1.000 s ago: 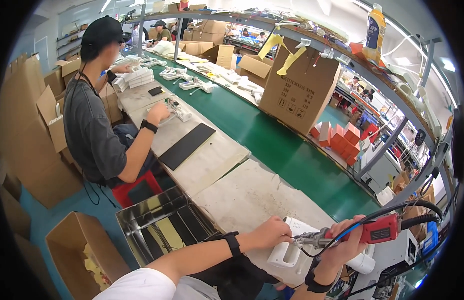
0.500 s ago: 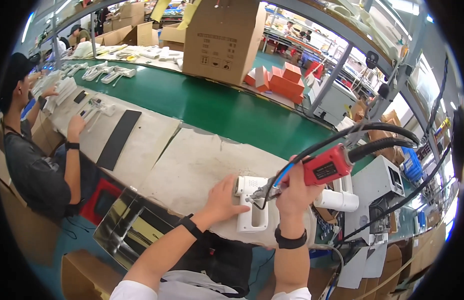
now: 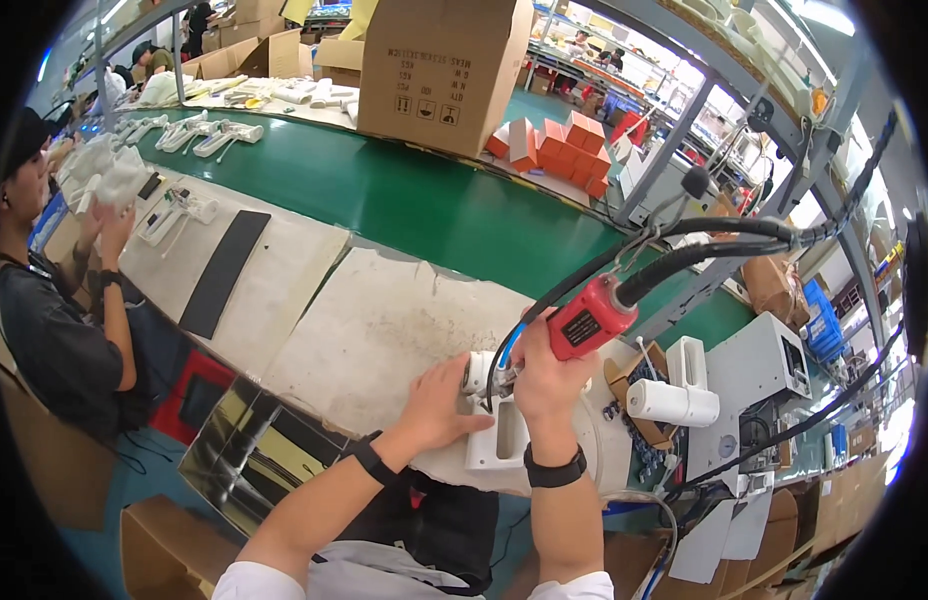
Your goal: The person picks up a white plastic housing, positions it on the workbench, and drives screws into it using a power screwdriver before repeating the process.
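- Housing, white with a slotted opening, lies at the near edge of the pale bench covering, between both hands.
- Right hand: fingers wrapped round a red power tool, its nose over the housing's far part; exact contact hidden.
- Left hand: fingers wide, thumb set apart, laid along the housing's left side.
- Dark hose runs from the tool toward far right.
- Right of the housing: second white unit, beside a small cardboard box.
- Far side: green belt; beyond it, large carton, orange boxes to its right.
- Left: black strip flat on the bench; co-worker holding up a whitish bundle.
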Tool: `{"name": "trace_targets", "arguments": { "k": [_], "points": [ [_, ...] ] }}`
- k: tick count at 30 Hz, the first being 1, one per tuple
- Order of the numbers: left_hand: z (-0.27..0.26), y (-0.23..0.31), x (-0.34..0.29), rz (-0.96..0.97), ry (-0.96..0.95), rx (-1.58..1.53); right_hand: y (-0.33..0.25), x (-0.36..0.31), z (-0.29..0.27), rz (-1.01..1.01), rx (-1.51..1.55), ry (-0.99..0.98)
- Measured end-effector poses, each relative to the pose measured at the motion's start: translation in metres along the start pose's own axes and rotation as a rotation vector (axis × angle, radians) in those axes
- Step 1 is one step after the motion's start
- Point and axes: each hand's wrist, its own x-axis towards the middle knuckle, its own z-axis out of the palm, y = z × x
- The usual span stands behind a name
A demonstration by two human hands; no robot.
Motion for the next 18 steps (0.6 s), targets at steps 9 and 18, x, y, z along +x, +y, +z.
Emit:
{"name": "trace_targets", "arguments": {
  "k": [9, 18],
  "points": [
    [0.020, 0.025, -0.014, 0.029, 0.192, 0.232, -0.066, 0.010, -0.040, -0.056, 0.237, 0.229],
    [0.000, -0.005, -0.004, -0.012, 0.328, 0.184, -0.058, -0.004, -0.078, 0.024, -0.016, 0.148]
  ]
}}
